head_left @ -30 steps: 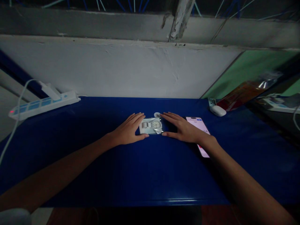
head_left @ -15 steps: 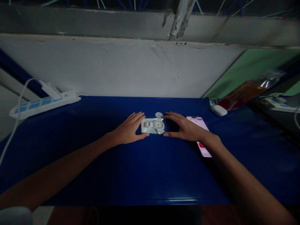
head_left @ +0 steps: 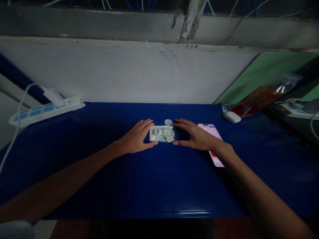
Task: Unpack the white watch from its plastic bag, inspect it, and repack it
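Note:
A watch with a pale dial (head_left: pixel 167 132) lies in a small clear and white package (head_left: pixel 156 136) on the blue table (head_left: pixel 149 186). My left hand (head_left: pixel 138 136) rests at the package's left end, thumb at the near edge and fingers at the far edge. At the right end is my right hand (head_left: pixel 195 134), its thumb and fingers spread around the corner. Both hands hold the package between them, flat on the table. A small round white disc (head_left: pixel 168 122) sits just beyond the package, near my right fingertips.
Partly under my right forearm lies a lit phone (head_left: pixel 218 161). A white earbud case (head_left: pixel 232 117) and a red-brown plastic packet (head_left: pixel 259 99) are at the back right. A white power strip (head_left: pixel 47 111) with a plugged-in charger and cable lies at the back left.

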The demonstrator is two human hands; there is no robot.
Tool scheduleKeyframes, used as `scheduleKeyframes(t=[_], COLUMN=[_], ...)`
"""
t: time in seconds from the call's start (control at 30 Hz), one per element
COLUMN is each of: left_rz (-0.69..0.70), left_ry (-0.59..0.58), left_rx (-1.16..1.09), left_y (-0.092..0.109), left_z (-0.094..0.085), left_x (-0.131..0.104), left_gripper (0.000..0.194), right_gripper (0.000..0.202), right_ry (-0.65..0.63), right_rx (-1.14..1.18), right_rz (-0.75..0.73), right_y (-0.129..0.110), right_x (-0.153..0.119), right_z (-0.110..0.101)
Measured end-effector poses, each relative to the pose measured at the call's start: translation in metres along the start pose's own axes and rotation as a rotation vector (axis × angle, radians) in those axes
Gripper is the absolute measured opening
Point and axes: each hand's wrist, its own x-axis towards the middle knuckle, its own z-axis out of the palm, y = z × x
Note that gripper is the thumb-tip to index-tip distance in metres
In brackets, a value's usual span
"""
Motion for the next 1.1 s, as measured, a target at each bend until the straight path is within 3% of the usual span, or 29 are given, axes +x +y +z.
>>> scheduleKeyframes(t=[0.1, 0.27, 0.43, 0.53, 0.63, 0.77, 0.93, 1.1], left_rz=[0.004, -0.002, 0.003, 0.001, -0.012, -0.034, -0.055, -0.029], left_ry=[-0.016, -0.03, -0.027, -0.025, -0.032, -0.003, 0.031, 0.029], left_rx=[0.021, 0.056, 0.041, 0.03, 0.012, -0.032, -0.083, -0.074], left_y=[0.0, 0.001, 0.0, 0.001, 0.004, 0.005, 0.003, 0.002], left_z=[-0.001, -0.002, -0.002, -0.003, -0.005, -0.006, -0.002, -0.001], left_x=[0.0, 0.001, 0.002, 0.001, 0.002, 0.002, 0.0, -0.001], left_gripper=[0.077, 0.064, 0.058, 0.056, 0.06, 0.069, 0.098, 0.086], right_gripper=[0.087, 0.092, 0.05, 0.036, 0.034, 0.037, 0.04, 0.037], right_ry=[-0.032, -0.045, 0.071, 0.118, 0.227, 0.357, 0.281, 0.206], right_rx=[-0.042, -0.074, 0.051, 0.132, 0.204, 0.341, 0.47, 0.391], right_rz=[-0.021, -0.024, -0.156, -0.195, -0.121, 0.112, 0.188, 0.106], right_y=[0.001, -0.002, -0.016, -0.026, -0.029, -0.026, -0.021, -0.023], right_x=[-0.002, -0.002, 0.0, 0.002, 0.002, 0.004, 0.006, 0.009], right_z=[0.001, 0.0, -0.009, -0.012, -0.011, -0.007, -0.002, 0.006])
